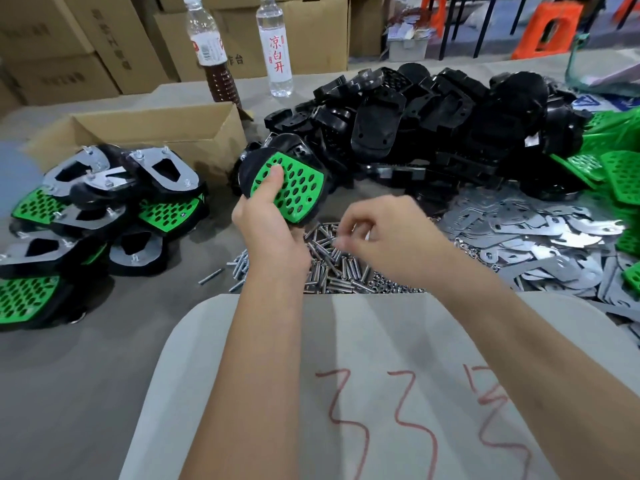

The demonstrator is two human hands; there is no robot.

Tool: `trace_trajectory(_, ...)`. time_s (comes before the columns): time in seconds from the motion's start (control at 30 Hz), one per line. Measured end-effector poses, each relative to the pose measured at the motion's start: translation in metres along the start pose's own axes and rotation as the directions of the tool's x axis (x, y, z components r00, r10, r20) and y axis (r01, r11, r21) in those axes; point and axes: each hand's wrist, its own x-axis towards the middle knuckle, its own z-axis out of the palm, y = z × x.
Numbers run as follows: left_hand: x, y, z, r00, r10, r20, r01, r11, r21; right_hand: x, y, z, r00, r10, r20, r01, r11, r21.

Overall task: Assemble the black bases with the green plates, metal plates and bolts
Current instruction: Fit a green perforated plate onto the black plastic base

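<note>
While left hand [268,223] grips base [287,187]

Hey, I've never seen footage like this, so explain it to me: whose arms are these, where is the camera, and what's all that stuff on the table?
There is no machine here. The one picture comes from a camera worn on a person's head, looking forward and down at their own two bare arms.

The left hand grips a black base with a green plate set into it, thumb pressed on the green. The right hand, fingers curled, reaches over the loose bolts; it is blurred, so I cannot tell whether it has pinched one.

On the grey table lie the supplies: a heap of black bases at the back, metal plates and spare green plates to the right. Finished pieces are stacked on the left, in front of a cardboard box. Two bottles stand behind.
</note>
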Motion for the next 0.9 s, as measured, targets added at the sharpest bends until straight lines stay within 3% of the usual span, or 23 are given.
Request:
trace_trajectory(0.1,0.001,-0.002,-0.001,0.999,0.031,0.027,-0.031,0.999,0.020,0.000,-0.008,0.009,0.990,0.027,0.135,0.009,0.966,-0.258)
trace_trajectory(0.27,-0.003,-0.011,0.001,0.989,0.029,0.145,-0.042,0.995,0.092,0.000,-0.012,0.006,0.986,0.066,0.156,-0.024,0.967,-0.255)
trace_trajectory(0.33,-0.007,-0.014,0.003,0.981,0.007,0.195,-0.027,0.995,0.101,-0.003,-0.004,0.003,0.998,0.035,0.060,-0.019,0.970,-0.244)
trace_trajectory(0.43,-0.015,-0.019,0.007,0.957,-0.061,0.283,0.009,0.983,0.181,-0.012,0.018,-0.006,0.975,0.059,-0.212,-0.048,0.997,0.054)
trace_trajectory(0.5,-0.021,-0.026,0.010,0.930,-0.105,0.351,0.007,0.963,0.269,-0.020,0.033,-0.014,0.939,0.130,-0.317,-0.002,0.927,0.374)
trace_trajectory(0.57,-0.028,-0.033,0.014,0.904,-0.156,0.399,0.002,0.933,0.360,-0.028,0.041,-0.019,0.904,0.186,-0.384,0.075,0.817,0.572)
trace_trajectory(0.7,-0.034,-0.046,0.015,0.875,-0.145,0.461,-0.127,0.851,0.509,-0.032,0.046,-0.020,0.831,0.222,-0.510,0.187,0.753,0.631)
trace_trajectory(0.9,-0.038,-0.050,0.015,0.856,-0.052,0.514,-0.306,0.751,0.586,-0.034,0.045,-0.022,0.848,0.183,-0.498,0.154,0.813,0.561)
